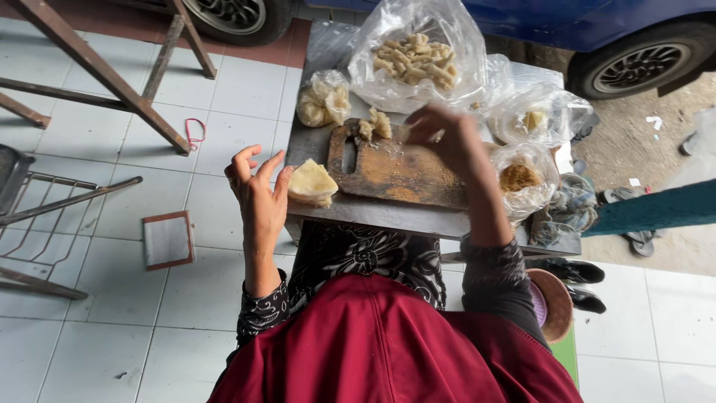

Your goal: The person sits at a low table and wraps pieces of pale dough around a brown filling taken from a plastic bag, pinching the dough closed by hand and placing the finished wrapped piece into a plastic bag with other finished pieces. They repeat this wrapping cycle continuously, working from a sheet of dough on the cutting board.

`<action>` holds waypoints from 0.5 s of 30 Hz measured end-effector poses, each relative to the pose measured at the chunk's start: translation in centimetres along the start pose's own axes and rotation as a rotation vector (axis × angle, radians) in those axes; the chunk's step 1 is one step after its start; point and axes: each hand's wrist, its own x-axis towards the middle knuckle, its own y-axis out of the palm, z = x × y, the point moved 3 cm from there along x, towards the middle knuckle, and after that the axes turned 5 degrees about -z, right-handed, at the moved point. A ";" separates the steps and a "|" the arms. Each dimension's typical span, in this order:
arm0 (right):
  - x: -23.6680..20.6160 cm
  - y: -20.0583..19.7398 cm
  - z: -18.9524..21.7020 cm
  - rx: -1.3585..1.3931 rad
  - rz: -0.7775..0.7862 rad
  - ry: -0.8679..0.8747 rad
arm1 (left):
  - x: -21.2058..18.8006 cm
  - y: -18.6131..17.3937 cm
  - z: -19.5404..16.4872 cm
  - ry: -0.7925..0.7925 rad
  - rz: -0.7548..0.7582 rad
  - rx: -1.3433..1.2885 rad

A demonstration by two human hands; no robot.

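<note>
White tiled floor, outdoors-ish, a blue car parked past the far edge. A small dark counter stood in front of the seated person, who wore a dark red top and patterned sleeves.

Left hand was raised at the counter's near left corner, palm turned in, fingers spread and loosely curled: grip was open, held nothing. Just right of that grip, almost touching the fingertips, lay a pale folded dough piece on the counter's left edge.

Right hand reached over the far end of the wooden cutting board, fingers bent down and pinched together; seen from the back, so could not tell whether that grip had closed on anything. Small dough lumps sat on the board's far left corner, left of that grip.

Beyond the right grip was a big clear plastic bag of fried pieces. Left of it, a small bag of pale dough. Right of the grip, a bag of brown crumbly filling and another clear bag behind it.

On the floor left of the left grip: a small framed square, a red rubber band and a wooden stand.
</note>
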 end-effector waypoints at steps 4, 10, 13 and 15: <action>4.7 -2.9 5.2 -0.946 -0.421 -0.507 | 0.0 1.1 2.5 -0.119 0.083 -0.046; 1.2 4.7 4.5 -1.015 -0.400 -0.988 | -0.7 2.1 2.9 -0.115 0.037 -0.230; -2.6 13.6 -1.2 -1.074 0.189 -0.828 | -0.4 1.8 3.0 -0.167 -0.014 -0.326; -3.5 16.9 -3.3 -1.090 0.182 -0.871 | -0.2 1.8 3.1 -0.179 -0.022 -0.365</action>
